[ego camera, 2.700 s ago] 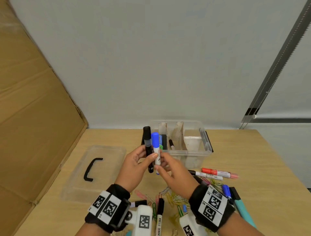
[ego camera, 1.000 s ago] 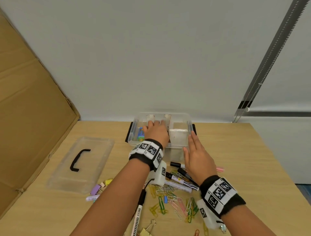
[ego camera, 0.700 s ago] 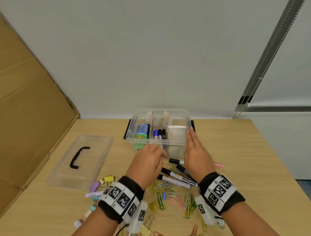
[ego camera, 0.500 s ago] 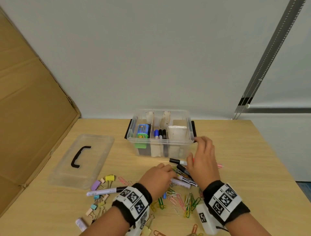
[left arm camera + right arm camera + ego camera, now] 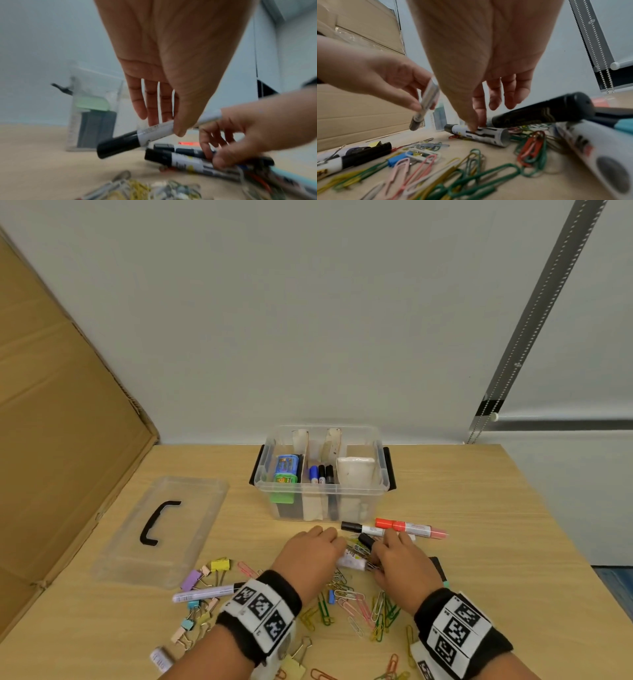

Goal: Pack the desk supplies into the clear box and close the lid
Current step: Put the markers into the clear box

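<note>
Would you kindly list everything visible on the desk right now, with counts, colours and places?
clear box: one, transparent, black latches, back centre, open.
lid: one, clear, black handle, left of the box.
markers in the box: three, one blue cap, two black, middle compartment.
red marker: one, right front of the box.
lilac marker: one, among the binder clips.
binder clips: several, pastel, front left.
paper clips: many, mixed colours, front centre.
left hand: pinches a black-capped marker.
right hand: fingers on a black-and-white marker.
</note>
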`<state>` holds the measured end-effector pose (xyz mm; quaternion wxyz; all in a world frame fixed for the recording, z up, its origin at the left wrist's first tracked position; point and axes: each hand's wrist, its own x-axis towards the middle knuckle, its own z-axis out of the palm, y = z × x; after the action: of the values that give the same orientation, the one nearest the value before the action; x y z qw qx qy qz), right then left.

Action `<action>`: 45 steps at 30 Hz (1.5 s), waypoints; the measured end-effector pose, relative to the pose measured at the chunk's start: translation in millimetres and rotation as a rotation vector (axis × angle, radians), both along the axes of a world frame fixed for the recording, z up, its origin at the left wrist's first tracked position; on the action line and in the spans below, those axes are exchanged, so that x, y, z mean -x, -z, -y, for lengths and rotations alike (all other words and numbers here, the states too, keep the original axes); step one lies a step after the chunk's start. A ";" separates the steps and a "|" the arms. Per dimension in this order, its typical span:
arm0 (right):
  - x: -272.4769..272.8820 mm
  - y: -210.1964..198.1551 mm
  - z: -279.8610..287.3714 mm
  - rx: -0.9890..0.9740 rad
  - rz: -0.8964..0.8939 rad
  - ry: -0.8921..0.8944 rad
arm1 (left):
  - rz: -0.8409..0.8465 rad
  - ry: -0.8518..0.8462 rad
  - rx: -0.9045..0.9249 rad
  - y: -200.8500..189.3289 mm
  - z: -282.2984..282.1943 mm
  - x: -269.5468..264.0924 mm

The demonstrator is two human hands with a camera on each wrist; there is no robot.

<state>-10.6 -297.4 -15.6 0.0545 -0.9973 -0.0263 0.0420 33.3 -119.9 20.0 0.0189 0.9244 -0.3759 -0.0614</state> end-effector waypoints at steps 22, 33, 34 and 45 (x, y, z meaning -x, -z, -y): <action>-32.9 -136.5 -44.3 -0.345 0.484 0.074 | -0.027 -0.249 0.586 -22.9 -137.0 -12.0; -115.2 -70.4 -77.6 -0.065 0.093 0.114 | -0.038 -0.188 0.630 -27.2 -144.4 -1.8; -109.2 -69.5 -71.8 -0.090 0.152 0.091 | -0.038 -0.175 0.641 -27.4 -145.3 0.0; -57.7 -36.8 0.8 -0.359 0.299 0.296 | 0.302 0.175 0.444 -65.4 -70.4 -22.2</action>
<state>47.1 -298.2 21.2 0.2313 -0.9598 0.1052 -0.1196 55.5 -49.5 85.4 0.1593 0.8602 -0.4573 0.1597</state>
